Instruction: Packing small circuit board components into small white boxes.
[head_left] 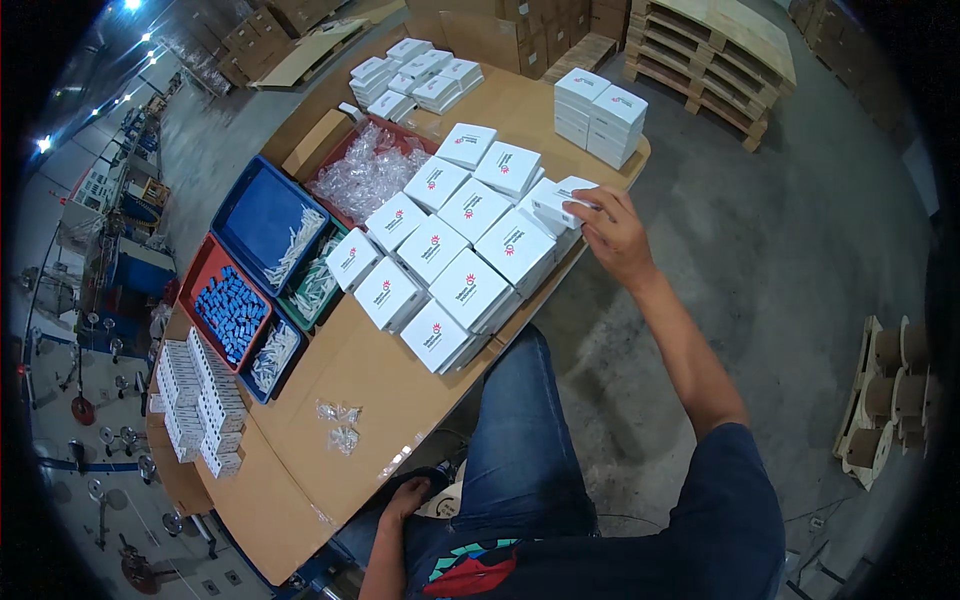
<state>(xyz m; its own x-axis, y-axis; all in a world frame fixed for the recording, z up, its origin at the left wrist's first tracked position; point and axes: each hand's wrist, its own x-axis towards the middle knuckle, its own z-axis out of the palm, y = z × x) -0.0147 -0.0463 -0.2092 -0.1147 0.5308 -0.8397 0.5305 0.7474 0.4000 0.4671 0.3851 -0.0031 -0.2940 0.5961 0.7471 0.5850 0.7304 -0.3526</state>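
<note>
My right hand grips a small white box between thumb and fingers, at the right end of a block of stacked white boxes. Each box in the block has a flat lid with a small red mark and dark print. Some stacks stand higher than others. Below the table edge, my left hand rests low by my leg with its fingers loosely extended, apart from the boxes; nothing shows in it.
On the cardboard-covered table stand a blue tray, a red tray of blue parts, a red bin of clear plastic pieces and rows of white pieces. More white boxes stand at the far corner. Pallets lie beyond.
</note>
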